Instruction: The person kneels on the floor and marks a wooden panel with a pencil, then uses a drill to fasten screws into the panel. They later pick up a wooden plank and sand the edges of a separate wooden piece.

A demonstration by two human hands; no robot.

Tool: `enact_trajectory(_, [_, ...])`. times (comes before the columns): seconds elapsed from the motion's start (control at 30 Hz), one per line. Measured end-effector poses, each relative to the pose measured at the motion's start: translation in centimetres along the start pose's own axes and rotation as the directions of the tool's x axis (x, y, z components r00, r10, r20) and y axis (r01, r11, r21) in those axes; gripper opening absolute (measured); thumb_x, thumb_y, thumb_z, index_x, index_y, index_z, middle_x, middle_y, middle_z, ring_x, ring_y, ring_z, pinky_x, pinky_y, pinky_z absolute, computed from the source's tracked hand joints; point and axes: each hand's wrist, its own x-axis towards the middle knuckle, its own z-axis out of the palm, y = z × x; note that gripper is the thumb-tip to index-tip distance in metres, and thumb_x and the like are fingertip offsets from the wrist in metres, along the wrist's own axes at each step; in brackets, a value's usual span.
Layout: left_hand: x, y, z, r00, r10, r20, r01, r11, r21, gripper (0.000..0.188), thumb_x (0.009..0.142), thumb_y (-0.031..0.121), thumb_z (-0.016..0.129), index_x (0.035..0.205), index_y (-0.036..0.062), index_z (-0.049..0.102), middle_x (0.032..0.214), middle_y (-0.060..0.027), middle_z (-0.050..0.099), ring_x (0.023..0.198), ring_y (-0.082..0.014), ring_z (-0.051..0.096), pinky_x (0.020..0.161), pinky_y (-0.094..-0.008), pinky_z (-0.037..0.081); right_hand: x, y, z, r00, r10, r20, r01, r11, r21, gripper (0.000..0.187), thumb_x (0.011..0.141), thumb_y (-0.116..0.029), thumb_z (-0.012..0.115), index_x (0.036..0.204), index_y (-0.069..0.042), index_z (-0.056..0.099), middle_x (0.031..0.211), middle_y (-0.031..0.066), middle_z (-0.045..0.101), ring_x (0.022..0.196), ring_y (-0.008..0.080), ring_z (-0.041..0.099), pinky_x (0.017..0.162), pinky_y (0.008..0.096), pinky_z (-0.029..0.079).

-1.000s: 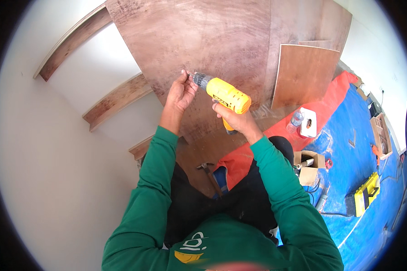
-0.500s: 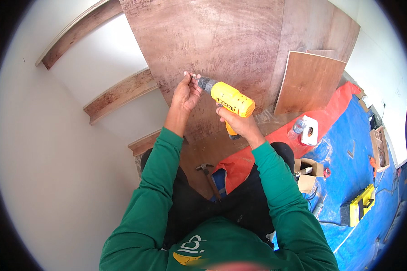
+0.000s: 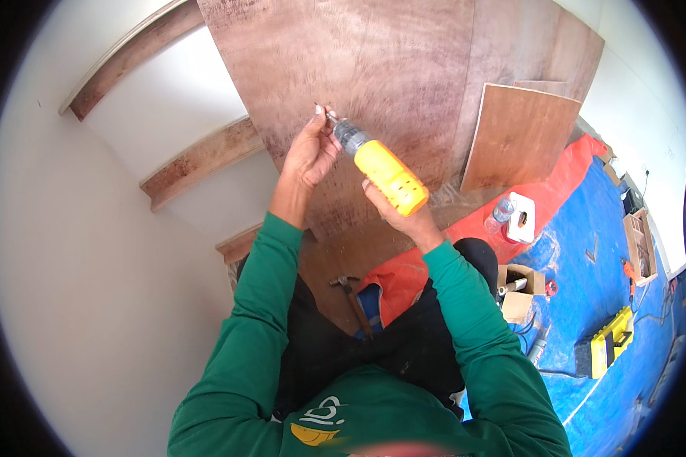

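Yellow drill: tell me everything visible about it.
The drill has a bright yellow, plastic-looking body with small dark slots near its rear. Its dark grey chuck carries a slim bit, pointing up-left toward the large wooden panel; whether the tip touches the panel is unclear. The right hand grips it from below, mostly hiding the handle. The left hand has its fingertips by the bit; contact there is too small to confirm.

White lettering (image 3: 324, 411) stands above a yellow emblem (image 3: 314, 435) on the green shirt (image 3: 389, 404).

Blue floor sheet (image 3: 579, 295), toolbox (image 3: 604, 346), carton (image 3: 518, 307)
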Motion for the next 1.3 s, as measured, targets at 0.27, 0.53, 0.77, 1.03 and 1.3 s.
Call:
enact_trajectory(0.27, [-1.0,0.5,8.8,0.962,-0.020,0.274,0.004,0.998,0.060,0.048,0.110,0.045,0.060,0.136,0.0045,0.063,0.125,-0.0117,0.071,0.123,-0.0294,0.066,0.110,-0.0441,0.056,0.9,-2.9,1.7,0.985,0.041,-0.166,0.022,0.933,0.360,0.026,0.104,-0.010,0.070,0.128,-0.002,0.066,0.098,0.0016,0.068,0.088,0.0114,0.070,0.082,0.0299,0.058])
enact_trajectory(0.53, [-0.5,10.3,11.6,0.924,0.271,0.268,-0.316,0.154,0.936,0.069,0.113,0.057,0.047,0.159,0.0055,0.051,0.142,-0.0189,0.068,0.130,-0.0308,0.065,0.120,-0.0514,0.047,0.7,-7.8,-0.2,0.968,-0.067,-0.241,0.127,0.962,0.243,0.028,0.105,-0.014,0.071,0.130,-0.004,0.065,0.103,0.0015,0.068,0.094,0.0122,0.067,0.084,0.0314,0.056])
enact_trajectory(0.77, [7.7,22.8,18.2,0.172,0.212,0.962,-0.211,-0.946,0.246,0.043,0.111,0.047,0.059,0.134,0.0138,0.074,0.126,-0.0096,0.075,0.121,-0.0264,0.070,0.103,-0.0462,0.056,1.4,-10.5,-3.4,0.958,-0.060,-0.281,0.109,0.981,0.162,0.030,0.105,-0.013,0.071,0.131,-0.002,0.064,0.107,0.0042,0.069,0.097,0.0141,0.068,0.088,0.0333,0.057])
enact_trajectory(1.03, [14.6,18.4,18.0,0.268,0.321,0.908,-0.005,-0.942,0.334,0.037,0.114,0.036,0.054,0.117,0.0048,0.074,0.108,-0.0102,0.074,0.101,-0.0276,0.068,0.100,-0.0452,0.048,11.8,-10.8,-8.2,0.935,-0.217,-0.280,0.209,0.976,-0.059,0.038,0.101,-0.022,0.064,0.132,-0.002,0.054,0.099,0.0078,0.063,0.090,0.0200,0.066,0.100,0.0477,0.056])
enact_trajectory(1.3, [14.1,20.0,15.9,0.380,0.326,0.866,0.104,-0.945,0.311,0.034,0.111,0.040,0.061,0.128,0.0154,0.076,0.119,-0.0053,0.077,0.115,-0.0233,0.070,0.108,-0.0433,0.051,19.5,-10.4,-10.2,0.908,-0.333,-0.254,0.343,0.939,-0.003,0.041,0.101,-0.025,0.067,0.133,-0.003,0.054,0.103,0.0074,0.058,0.084,0.0212,0.066,0.100,0.0506,0.054])
